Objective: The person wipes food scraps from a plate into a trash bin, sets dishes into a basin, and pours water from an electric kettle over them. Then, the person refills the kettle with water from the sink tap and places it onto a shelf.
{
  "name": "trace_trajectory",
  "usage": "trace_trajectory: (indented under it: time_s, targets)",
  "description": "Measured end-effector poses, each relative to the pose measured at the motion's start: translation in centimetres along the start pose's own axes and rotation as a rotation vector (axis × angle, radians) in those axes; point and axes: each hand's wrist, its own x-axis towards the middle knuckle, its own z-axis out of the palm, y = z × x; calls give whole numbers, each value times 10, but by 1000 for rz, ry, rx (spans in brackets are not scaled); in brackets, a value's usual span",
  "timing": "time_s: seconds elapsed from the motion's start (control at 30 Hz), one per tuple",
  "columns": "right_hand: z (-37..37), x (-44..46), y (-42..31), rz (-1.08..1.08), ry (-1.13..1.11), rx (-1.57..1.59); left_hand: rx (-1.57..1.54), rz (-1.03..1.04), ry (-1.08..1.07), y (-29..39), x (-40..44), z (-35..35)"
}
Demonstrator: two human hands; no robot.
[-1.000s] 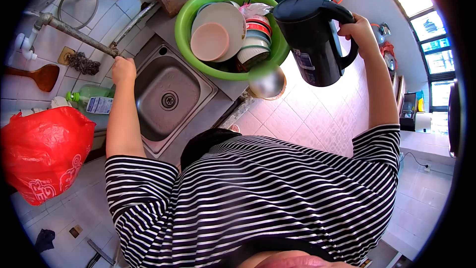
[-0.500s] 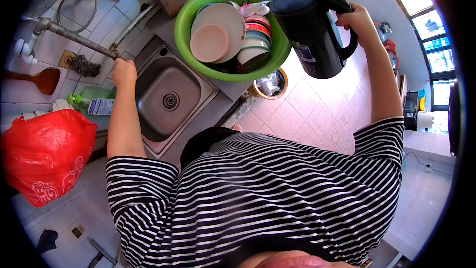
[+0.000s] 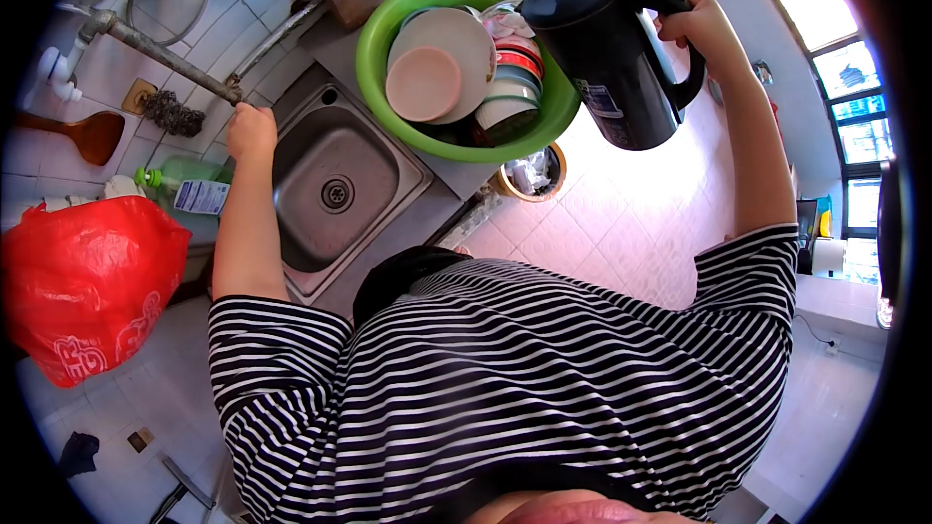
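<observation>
My right hand (image 3: 707,31) grips the handle of a black electric kettle (image 3: 612,63), which is held up beside the right rim of a green basin (image 3: 377,102) and covers part of it in view. Inside the basin lie a pink bowl (image 3: 423,83), a large pale plate (image 3: 474,63) and several stacked bowls. Over at the left, my left hand (image 3: 252,129) is closed at the end of a metal tap (image 3: 170,60), by the sink's upper left edge. Its fingertips are partly hidden. A steel sink (image 3: 325,150) lies between that hand and the basin.
A red plastic bag (image 3: 92,286) and a green bottle (image 3: 194,186) are left of my left arm. A wooden spatula (image 3: 92,139) and a steel scrubber (image 3: 173,114) hang on the tiled wall. Below the basin stands a waste bin (image 3: 532,175).
The view has shifted slightly, moving the sink and basin a little right in the picture. The kettle is slightly nearer the basin. Both hands keep their holds.
</observation>
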Motion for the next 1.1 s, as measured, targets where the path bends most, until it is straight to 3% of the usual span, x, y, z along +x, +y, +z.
trace_trajectory:
  time_s: [1.1]
  targets:
    - [11, 47, -11, -14, -123, -39, -15, 17, 45, -7, 4, 10]
